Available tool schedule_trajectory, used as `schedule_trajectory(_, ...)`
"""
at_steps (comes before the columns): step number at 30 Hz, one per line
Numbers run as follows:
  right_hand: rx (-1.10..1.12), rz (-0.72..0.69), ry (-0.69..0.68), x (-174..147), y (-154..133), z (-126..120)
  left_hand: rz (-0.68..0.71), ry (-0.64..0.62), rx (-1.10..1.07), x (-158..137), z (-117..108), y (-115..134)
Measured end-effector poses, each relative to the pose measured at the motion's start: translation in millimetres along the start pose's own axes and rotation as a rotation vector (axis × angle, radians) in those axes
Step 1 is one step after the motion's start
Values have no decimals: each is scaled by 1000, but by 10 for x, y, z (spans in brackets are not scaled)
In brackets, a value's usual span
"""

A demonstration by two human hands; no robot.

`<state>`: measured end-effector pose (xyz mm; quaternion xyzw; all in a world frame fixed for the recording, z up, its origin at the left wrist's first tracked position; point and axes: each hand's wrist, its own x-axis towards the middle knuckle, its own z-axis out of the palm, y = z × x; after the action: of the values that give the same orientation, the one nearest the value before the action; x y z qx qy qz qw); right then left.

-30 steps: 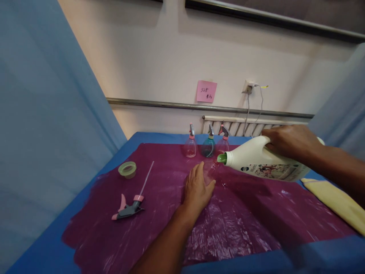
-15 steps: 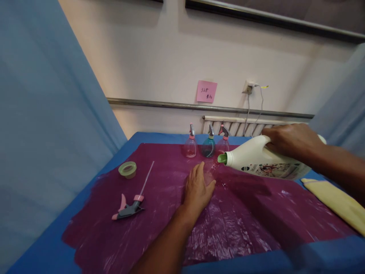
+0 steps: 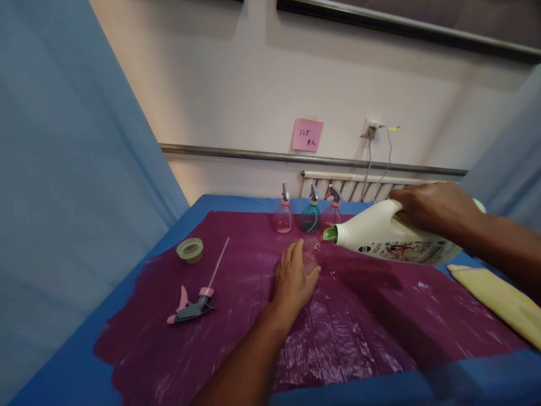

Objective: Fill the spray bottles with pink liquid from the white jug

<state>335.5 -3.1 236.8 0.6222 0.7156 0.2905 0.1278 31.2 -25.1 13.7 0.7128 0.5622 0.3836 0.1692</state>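
Observation:
My right hand (image 3: 435,211) is closed round the handle of a cream-coloured detergent jug (image 3: 397,242). The jug lies tilted on its side in the air, its green spout (image 3: 330,234) pointing left. Just below the spout is a clear spray bottle without its head (image 3: 311,260), hard to make out against the purple sheet. My left hand (image 3: 293,276) curls round this bottle's left side and front. Whether liquid is flowing I cannot tell. A grey and pink trigger spray head (image 3: 194,309) with its tube lies left of my left hand. Behind it sits a pale green cap (image 3: 190,250).
Three spray bottles stand in a row at the back: a clear one (image 3: 283,217), a teal one (image 3: 310,217) and another clear one (image 3: 332,214). A yellow cloth (image 3: 494,293) lies at the right. Crinkled purple plastic (image 3: 338,332) covers the blue tablecloth (image 3: 76,361).

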Motion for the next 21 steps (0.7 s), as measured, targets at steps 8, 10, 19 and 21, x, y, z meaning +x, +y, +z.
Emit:
schedule_trajectory(8, -13, -14, -11, -4, 3, -30, 13, 5, -6, -11, 5, -18)
schedule_trajectory(10, -18, -16, -17, -7, -1, -48, 6, -2, -2, -9, -1, -10)
schedule_trajectory(19, -27, -6, -14, -11, -17, -77, 9, 6, 2, -13, 11, -7)
schedule_trajectory(21, -22, -5, -21, -11, -17, -79, 9, 9, 5, -12, 8, 0)
